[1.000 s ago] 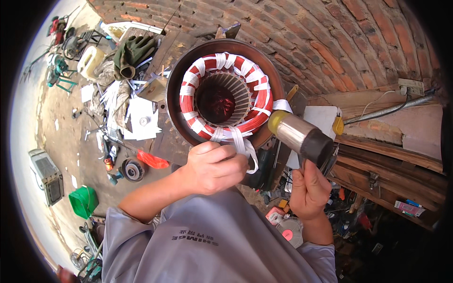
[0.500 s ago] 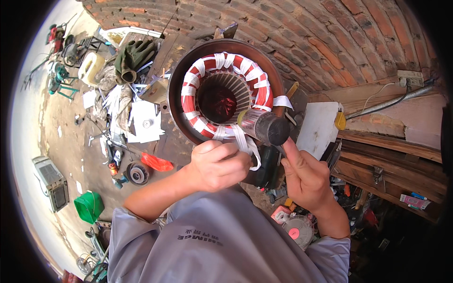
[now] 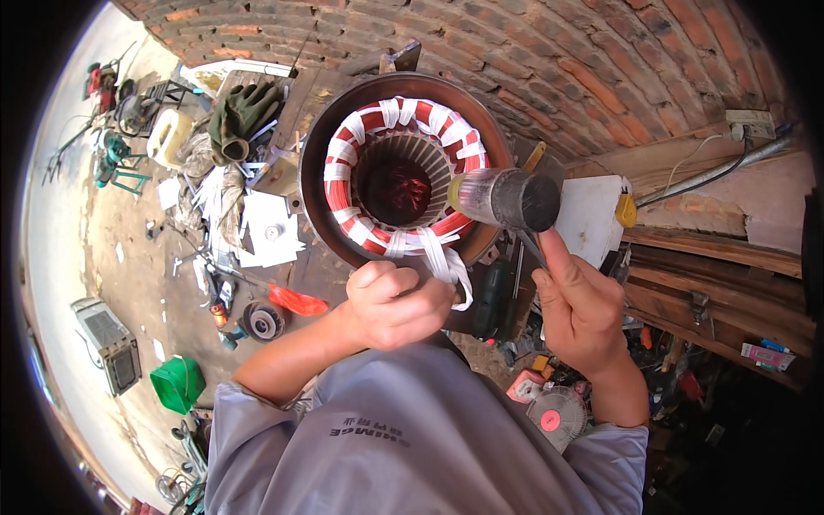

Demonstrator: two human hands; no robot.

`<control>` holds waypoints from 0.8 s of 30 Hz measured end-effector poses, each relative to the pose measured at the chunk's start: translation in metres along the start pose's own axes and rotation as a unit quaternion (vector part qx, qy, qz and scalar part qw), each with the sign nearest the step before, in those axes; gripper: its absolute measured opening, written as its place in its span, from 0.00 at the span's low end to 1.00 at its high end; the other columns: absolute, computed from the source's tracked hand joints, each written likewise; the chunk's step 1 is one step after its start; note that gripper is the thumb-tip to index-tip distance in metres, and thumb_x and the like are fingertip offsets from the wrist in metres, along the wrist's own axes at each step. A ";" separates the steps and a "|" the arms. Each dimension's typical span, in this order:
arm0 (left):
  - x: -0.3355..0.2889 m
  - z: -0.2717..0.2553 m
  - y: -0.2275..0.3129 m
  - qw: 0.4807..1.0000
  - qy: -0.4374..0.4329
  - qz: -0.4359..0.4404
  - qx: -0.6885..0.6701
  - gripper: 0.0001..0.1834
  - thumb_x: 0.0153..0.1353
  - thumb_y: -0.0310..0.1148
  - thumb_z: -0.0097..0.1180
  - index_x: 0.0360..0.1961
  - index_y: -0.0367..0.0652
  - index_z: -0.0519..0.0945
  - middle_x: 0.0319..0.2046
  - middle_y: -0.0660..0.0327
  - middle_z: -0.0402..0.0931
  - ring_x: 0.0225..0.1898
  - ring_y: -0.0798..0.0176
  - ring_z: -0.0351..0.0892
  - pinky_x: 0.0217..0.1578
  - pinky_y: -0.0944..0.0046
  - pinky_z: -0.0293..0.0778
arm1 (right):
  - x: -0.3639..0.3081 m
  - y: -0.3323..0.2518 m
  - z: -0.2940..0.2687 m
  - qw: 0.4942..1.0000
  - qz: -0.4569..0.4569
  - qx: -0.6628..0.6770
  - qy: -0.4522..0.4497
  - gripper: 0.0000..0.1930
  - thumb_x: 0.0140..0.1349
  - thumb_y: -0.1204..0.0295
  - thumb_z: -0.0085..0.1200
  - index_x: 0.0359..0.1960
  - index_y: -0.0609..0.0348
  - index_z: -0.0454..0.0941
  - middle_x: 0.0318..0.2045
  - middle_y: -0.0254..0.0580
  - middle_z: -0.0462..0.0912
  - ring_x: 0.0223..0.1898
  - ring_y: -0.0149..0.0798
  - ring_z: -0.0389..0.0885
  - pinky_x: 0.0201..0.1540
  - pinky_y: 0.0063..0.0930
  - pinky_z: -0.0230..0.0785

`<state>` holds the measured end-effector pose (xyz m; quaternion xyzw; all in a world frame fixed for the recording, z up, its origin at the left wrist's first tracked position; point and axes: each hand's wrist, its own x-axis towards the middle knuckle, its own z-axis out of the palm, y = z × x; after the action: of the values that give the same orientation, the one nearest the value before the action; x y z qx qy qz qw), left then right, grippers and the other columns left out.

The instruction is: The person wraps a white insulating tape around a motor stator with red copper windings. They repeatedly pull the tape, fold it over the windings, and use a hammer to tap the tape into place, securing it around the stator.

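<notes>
A motor stator in a round brown housing stands in front of me. Its red coil ring is bound with white tape. Against the near side of the ring, my left hand is closed on a loop of white tape. My right hand grips the thin handle of a mallet, index finger stretched along it. The mallet has a clear yellowish face and a black end; it hangs over the right rim of the housing, its face by the coil ring.
Beyond the stator rises a brick wall. Left of it lie green gloves, white paper, a red scrap and a green bucket. At right are a white board, wooden shelves and a small fan.
The mallet and my right hand have shifted right, from the near right of the coil ring toward the housing's right rim. My left hand still holds the tape.
</notes>
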<state>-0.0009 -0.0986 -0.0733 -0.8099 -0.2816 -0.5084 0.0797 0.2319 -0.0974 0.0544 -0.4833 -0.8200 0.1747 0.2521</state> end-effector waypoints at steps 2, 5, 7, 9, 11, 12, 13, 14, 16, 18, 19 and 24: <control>-0.001 -0.003 0.005 1.000 -0.013 -0.008 0.005 0.15 0.36 0.35 0.70 0.31 0.54 0.85 0.35 0.77 0.78 0.35 0.67 0.67 0.35 0.66 0.60 | 0.001 0.001 -0.009 1.000 0.017 0.004 0.002 0.32 0.62 0.84 0.60 0.69 0.51 0.76 0.19 0.41 0.68 0.16 0.40 0.70 0.21 0.35 0.66; -0.004 -0.004 0.006 0.999 -0.021 -0.005 0.026 0.17 0.36 0.36 0.71 0.33 0.55 0.86 0.34 0.78 0.78 0.36 0.66 0.65 0.37 0.64 0.58 | 0.000 -0.001 -0.010 0.999 0.028 -0.015 -0.013 0.31 0.62 0.82 0.61 0.69 0.51 0.76 0.19 0.40 0.70 0.16 0.44 0.72 0.21 0.38 0.68; -0.003 -0.006 0.006 0.999 -0.028 -0.003 0.030 0.17 0.36 0.38 0.70 0.33 0.55 0.87 0.34 0.79 0.78 0.36 0.66 0.64 0.37 0.63 0.57 | 0.002 -0.008 -0.012 0.996 0.038 -0.050 -0.066 0.31 0.62 0.81 0.61 0.69 0.50 0.75 0.21 0.42 0.72 0.18 0.47 0.74 0.23 0.40 0.70; -0.005 -0.006 0.004 0.999 -0.027 -0.003 0.026 0.17 0.36 0.38 0.69 0.33 0.56 0.87 0.34 0.79 0.78 0.36 0.66 0.64 0.37 0.63 0.57 | 0.015 -0.013 -0.018 0.975 0.060 -0.099 -0.189 0.31 0.63 0.83 0.59 0.70 0.51 0.74 0.26 0.48 0.79 0.23 0.51 0.78 0.28 0.39 0.72; -0.004 -0.006 0.004 0.999 -0.027 -0.001 0.021 0.17 0.36 0.38 0.68 0.34 0.56 0.87 0.35 0.79 0.78 0.36 0.66 0.65 0.37 0.63 0.57 | 0.027 -0.016 -0.023 0.965 0.076 -0.104 -0.228 0.31 0.64 0.83 0.58 0.70 0.49 0.74 0.29 0.52 0.82 0.26 0.54 0.81 0.31 0.40 0.73; -0.003 -0.006 0.004 0.999 -0.029 0.001 0.019 0.17 0.36 0.38 0.68 0.34 0.56 0.87 0.35 0.79 0.78 0.36 0.66 0.65 0.37 0.63 0.57 | 0.031 -0.018 -0.024 0.976 0.073 -0.081 -0.190 0.31 0.64 0.82 0.58 0.70 0.47 0.74 0.28 0.52 0.81 0.26 0.55 0.80 0.31 0.42 0.72; -0.002 -0.007 0.003 0.999 -0.031 0.002 0.017 0.17 0.37 0.38 0.67 0.34 0.56 0.87 0.35 0.79 0.79 0.36 0.66 0.65 0.37 0.63 0.58 | 0.035 -0.018 -0.024 0.984 0.070 -0.058 -0.151 0.31 0.64 0.81 0.59 0.69 0.44 0.75 0.27 0.52 0.81 0.26 0.56 0.80 0.30 0.45 0.72; -0.003 -0.006 0.004 0.999 -0.033 -0.003 0.009 0.17 0.37 0.37 0.67 0.35 0.56 0.88 0.35 0.79 0.79 0.36 0.65 0.65 0.37 0.63 0.58 | 0.041 -0.017 -0.023 0.982 0.057 -0.094 -0.156 0.30 0.64 0.79 0.59 0.69 0.44 0.75 0.26 0.52 0.81 0.27 0.56 0.81 0.29 0.44 0.72; -0.001 -0.010 0.004 0.999 -0.046 -0.008 0.001 0.18 0.37 0.36 0.67 0.36 0.55 0.88 0.35 0.79 0.79 0.35 0.65 0.66 0.37 0.62 0.58 | 0.064 -0.014 -0.024 0.953 0.066 -0.119 -0.272 0.30 0.64 0.78 0.58 0.70 0.45 0.74 0.26 0.53 0.81 0.28 0.57 0.81 0.29 0.43 0.72; 0.001 -0.011 0.003 0.998 -0.062 -0.014 -0.012 0.18 0.38 0.35 0.66 0.36 0.55 0.88 0.36 0.78 0.80 0.35 0.65 0.67 0.37 0.62 0.59 | 0.074 -0.002 -0.028 0.938 0.014 -0.143 -0.315 0.30 0.66 0.77 0.57 0.72 0.47 0.71 0.23 0.52 0.79 0.25 0.49 0.81 0.30 0.38 0.72; 0.001 -0.013 0.003 0.997 -0.071 -0.018 -0.018 0.18 0.38 0.35 0.66 0.37 0.54 0.89 0.36 0.78 0.80 0.35 0.65 0.67 0.38 0.62 0.59 | 0.069 0.003 -0.031 0.956 0.055 -0.070 -0.278 0.29 0.68 0.76 0.56 0.72 0.48 0.71 0.22 0.49 0.78 0.24 0.44 0.79 0.30 0.36 0.71; 0.000 -0.010 0.008 0.996 -0.059 -0.055 -0.034 0.20 0.37 0.34 0.68 0.37 0.52 0.88 0.36 0.74 0.80 0.35 0.64 0.70 0.39 0.61 0.61 | 0.013 0.045 -0.033 0.907 0.313 0.277 0.056 0.26 0.77 0.72 0.49 0.75 0.53 0.65 0.23 0.26 0.71 0.17 0.19 0.63 0.18 0.18 0.59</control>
<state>-0.0043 -0.1095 -0.0670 -0.8242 -0.3124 -0.4723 0.0068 0.2770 -0.0636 0.0604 -0.6345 -0.5299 0.4377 0.3536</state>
